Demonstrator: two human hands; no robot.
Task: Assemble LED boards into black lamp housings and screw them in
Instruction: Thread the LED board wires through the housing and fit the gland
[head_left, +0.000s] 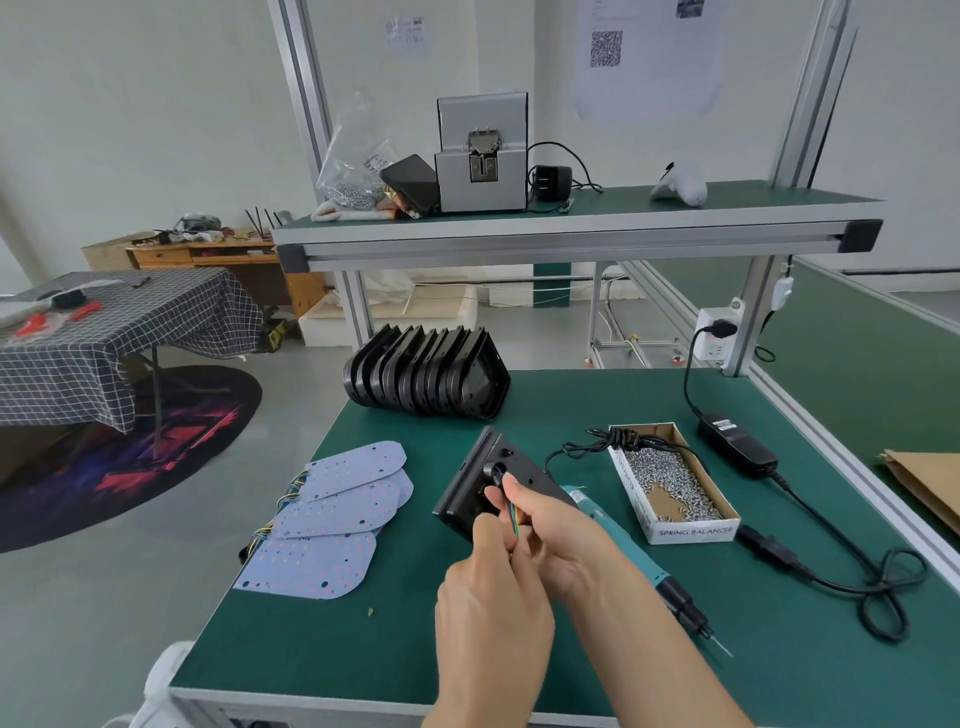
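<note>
Your left hand (491, 597) and right hand (558, 535) are bare, forearms uncovered to the frame edge; you wear neither gloves, rings nor a watch.

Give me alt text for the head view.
Both hands, left hand and right hand, pinch coloured wires at the hole of a tilted black lamp housing over a green bench. LED boards lie left, a box of screws right.

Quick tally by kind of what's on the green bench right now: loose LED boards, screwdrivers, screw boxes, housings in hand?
Loose LED boards: 4
Housing in hand: 1
Electric screwdriver: 1
Screw box: 1
Total: 7
The stacked housings overlap too much to count.
</note>
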